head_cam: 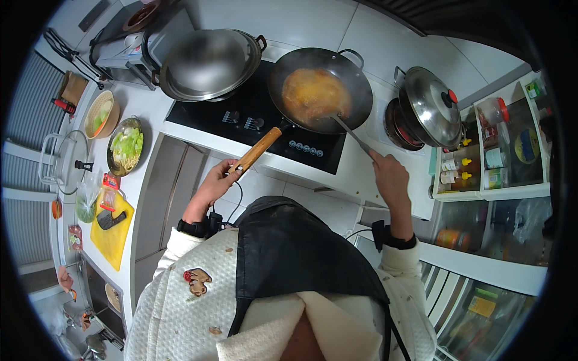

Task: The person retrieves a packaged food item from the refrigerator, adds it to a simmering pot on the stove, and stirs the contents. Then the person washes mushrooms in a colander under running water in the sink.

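Observation:
A dark wok (356, 99) sits on the right side of the black cooktop (203, 115). Orange-brown liquid food (316, 92) fills its middle, with steam over it. My left hand (221, 177) grips the end of the wok's wooden handle (257, 149). In my right hand (390, 173) is a metal spatula (354, 135). Its blade reaches into the near right edge of the food and is partly hidden there.
A lidded wok (207, 63) stands on the cooktop's left. To the right is a lidded steel pot (429, 106). On the left counter are a plate of lettuce and noodles (127, 146), a strainer basket (113, 115), a glass lid (72, 162) and a cleaver (110, 219) on a yellow cutting board (113, 246).

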